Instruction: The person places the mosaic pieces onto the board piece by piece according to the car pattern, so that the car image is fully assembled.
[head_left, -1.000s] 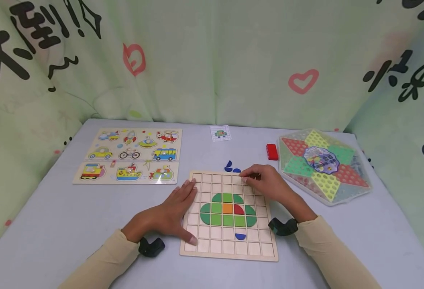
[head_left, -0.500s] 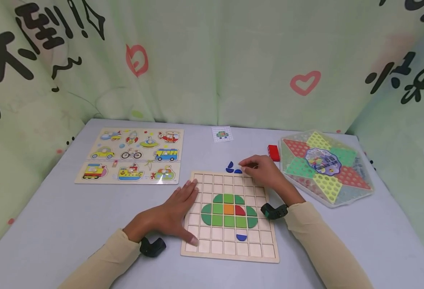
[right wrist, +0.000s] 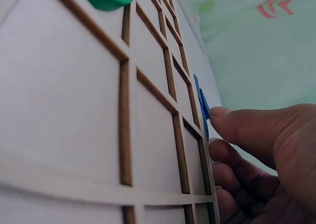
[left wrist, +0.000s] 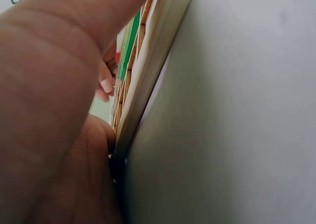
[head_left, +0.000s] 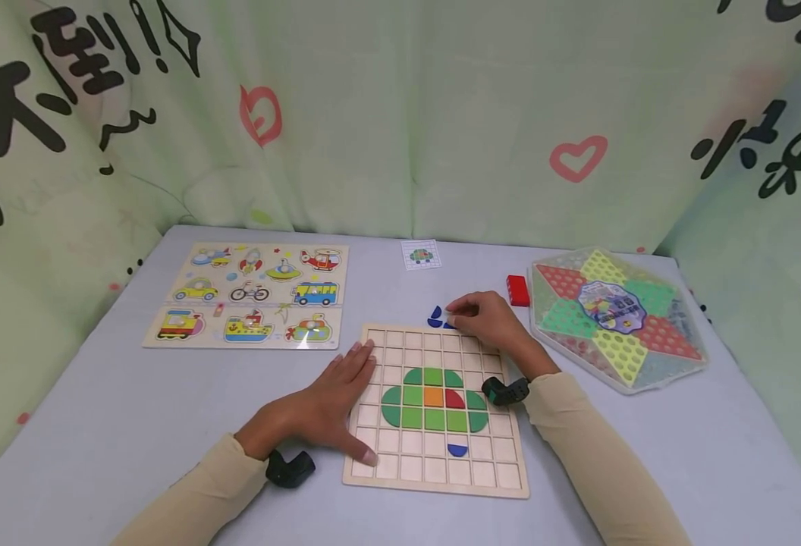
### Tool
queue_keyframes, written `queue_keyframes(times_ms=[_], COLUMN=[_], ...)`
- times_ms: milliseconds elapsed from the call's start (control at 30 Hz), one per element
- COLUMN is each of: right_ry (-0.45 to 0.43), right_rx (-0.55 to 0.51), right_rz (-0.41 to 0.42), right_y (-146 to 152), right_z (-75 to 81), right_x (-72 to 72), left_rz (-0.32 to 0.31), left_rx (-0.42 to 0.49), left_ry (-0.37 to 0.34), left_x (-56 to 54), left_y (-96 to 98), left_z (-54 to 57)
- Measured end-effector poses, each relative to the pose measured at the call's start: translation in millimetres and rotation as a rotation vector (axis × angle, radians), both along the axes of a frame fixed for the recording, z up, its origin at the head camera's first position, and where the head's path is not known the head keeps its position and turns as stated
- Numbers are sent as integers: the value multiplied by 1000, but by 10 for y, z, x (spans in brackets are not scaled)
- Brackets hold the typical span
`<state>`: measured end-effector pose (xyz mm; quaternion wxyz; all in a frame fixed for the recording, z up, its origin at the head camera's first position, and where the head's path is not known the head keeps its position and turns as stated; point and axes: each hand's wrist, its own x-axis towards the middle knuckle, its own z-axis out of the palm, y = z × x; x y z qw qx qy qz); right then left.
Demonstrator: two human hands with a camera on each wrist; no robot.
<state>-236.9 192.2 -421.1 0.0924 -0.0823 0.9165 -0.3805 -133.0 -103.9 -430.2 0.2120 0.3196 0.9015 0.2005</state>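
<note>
A wooden grid board point(head_left: 424, 465) lies on the table, with green, orange and red tiles forming a domed shape in its middle. A blue half-round tile point(head_left: 457, 450) sits in a cell below that shape. My left hand point(head_left: 321, 402) rests along the board's left edge, fingers spread, thumb on its lower corner. Just past the far edge, several blue tiles point(head_left: 435, 323) lie on the table, one partly hidden by my right hand point(head_left: 492, 322). In the right wrist view the thumb point(right wrist: 219, 115) reaches a blue tile point(right wrist: 204, 105); I cannot tell whether it is pinched.
A small pattern card point(head_left: 421, 255) with a matching coloured picture lies at the back. A vehicle puzzle board point(head_left: 284, 307) is at left. On the right are a red block point(head_left: 518, 290) and a hexagonal Chinese checkers box point(head_left: 612, 307). Curtains point(head_left: 373, 114) hang behind.
My right hand has moved left and slightly away, over to the blue tiles past the board's far edge. The left hand has stayed on the board.
</note>
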Motion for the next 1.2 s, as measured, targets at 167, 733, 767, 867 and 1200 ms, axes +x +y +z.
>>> queue_keyframes(times_ms=[167,733,767,867,1200], right_ry=[9,17,22,39,19], right_rx=[3,103,102,89,93], right_rz=[48,27,21,17,-36], right_y=[8,10,16,33,75], right_z=[-13,4,2,-4,27], right_x=[-19,-31,-29,-19,46], left_rz=[2,1,2,1,-5], left_rx=[3,11,12,9,20], left_ry=[8,14,14,17,6], left_x=[14,9,8,6,13], left_y=[4,26,29,32,3], left_z=[2,-16,-20,-25,-15])
